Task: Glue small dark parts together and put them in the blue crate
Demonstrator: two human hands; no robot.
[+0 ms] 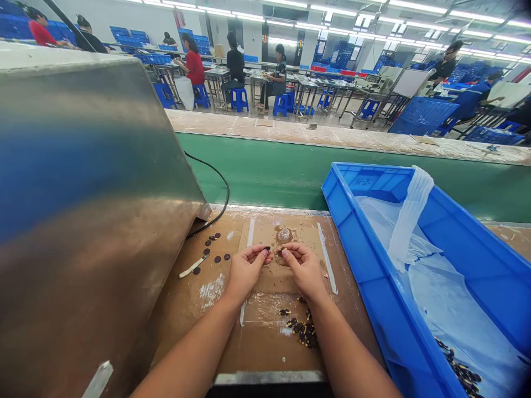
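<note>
My left hand (pixel 245 271) pinches a small dark disc (pixel 267 248) between thumb and fingertips. Close to it, my right hand (pixel 305 271) is closed on a small black-and-yellow piece (pixel 280 251), partly covered by the fingers. Both hands are above a cardboard sheet (pixel 265 283), just in front of a small clear dome-shaped thing (pixel 284 236). Several dark discs (pixel 218 259) lie to the left, beside a white-handled knife (pixel 193 267). Near my right forearm is a loose pile of black-and-yellow pieces (pixel 306 333), partly hidden by the arm.
A large metal housing (pixel 103 166) fills the left side, with a black cable (pixel 227 190) behind it. On the right stands a blue bin (pixel 365 260) with white sheeting and more black-and-yellow pieces (pixel 460 370). A green belt (pixel 257 166) crosses behind; people sit at tables beyond.
</note>
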